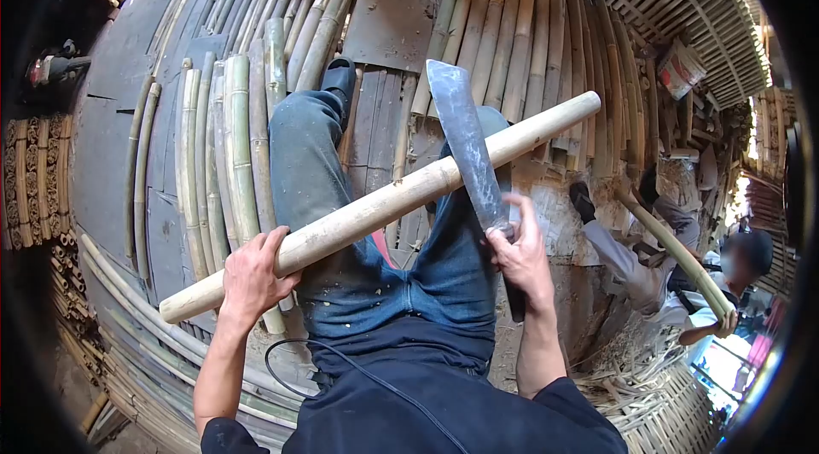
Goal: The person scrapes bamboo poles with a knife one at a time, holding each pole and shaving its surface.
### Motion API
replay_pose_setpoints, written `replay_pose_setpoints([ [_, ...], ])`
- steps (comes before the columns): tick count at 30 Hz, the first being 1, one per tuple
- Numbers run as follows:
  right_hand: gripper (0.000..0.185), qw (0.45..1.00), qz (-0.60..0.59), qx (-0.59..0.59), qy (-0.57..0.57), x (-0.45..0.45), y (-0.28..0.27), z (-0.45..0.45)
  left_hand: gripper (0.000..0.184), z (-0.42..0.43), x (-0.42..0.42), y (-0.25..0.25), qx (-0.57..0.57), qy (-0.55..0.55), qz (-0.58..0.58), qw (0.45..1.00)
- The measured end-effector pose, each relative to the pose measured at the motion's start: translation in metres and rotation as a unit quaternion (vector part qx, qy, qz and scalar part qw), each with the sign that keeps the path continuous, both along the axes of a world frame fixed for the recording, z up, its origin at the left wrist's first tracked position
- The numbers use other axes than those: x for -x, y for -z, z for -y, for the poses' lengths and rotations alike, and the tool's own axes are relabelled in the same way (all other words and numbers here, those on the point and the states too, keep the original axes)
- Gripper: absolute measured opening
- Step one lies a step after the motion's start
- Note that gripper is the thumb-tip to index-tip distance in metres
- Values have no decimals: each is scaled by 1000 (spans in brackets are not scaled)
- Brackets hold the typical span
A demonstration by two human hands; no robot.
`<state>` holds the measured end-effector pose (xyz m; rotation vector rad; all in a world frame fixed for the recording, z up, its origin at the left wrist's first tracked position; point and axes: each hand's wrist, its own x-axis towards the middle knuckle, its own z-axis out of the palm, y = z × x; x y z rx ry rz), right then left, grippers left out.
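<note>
A thick, pale bamboo pole lies slantwise across the thighs, its left end lower and nearer. My left hand is wrapped round it close to that end. On the right, my right hand is closed round a broad-bladed knife at the base of the blade, its index finger raised. The dark handle shows below the palm. The grey blade points up and away, crossing over the pole right of the pole's node.
Split bamboo strips lie on the floor at left; more poles line the far side. A flat board lies ahead. At right sits a person holding a bamboo length, near a bucket. Shavings lie at lower right.
</note>
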<state>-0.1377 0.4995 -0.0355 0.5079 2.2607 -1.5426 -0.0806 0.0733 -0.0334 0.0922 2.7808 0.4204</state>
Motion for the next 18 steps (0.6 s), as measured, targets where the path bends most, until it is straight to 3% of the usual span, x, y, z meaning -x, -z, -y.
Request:
replay_pose_setpoints([
  [1, 44, 1000, 2, -2, 0, 5, -6, 0, 75, 1, -4, 1, -2, 0, 2, 1000],
  [4, 75, 993, -71, -90, -41, 21, 8, -9, 71, 8, -5, 2, 17, 22, -40, 999],
  [7, 71, 987, -134, -87, -17, 34, 19, -12, 68, 9, 1, -5, 40, 37, -100, 994],
  [8, 71, 997, -49, -58, 17, 38, 7, -8, 69, 8, 5, -5, 39, 34, -96, 994],
  [12, 77, 993, -86, 12, 74, 24, 37, 9, 72, 16, 13, -9, 47, 43, -97, 993],
  [15, 77, 995, -96, -14, 27, 5, 49, 14, 73, 30, 19, -22, 55, 45, -82, 994],
  [16, 68, 968, -249, -37, 8, 11, 55, 21, 72, 36, 20, -24, 47, 35, -88, 994],
  [18, 59, 980, -191, -40, -28, 11, 47, 13, 70, 40, 21, -34, 30, 10, -90, 995],
])
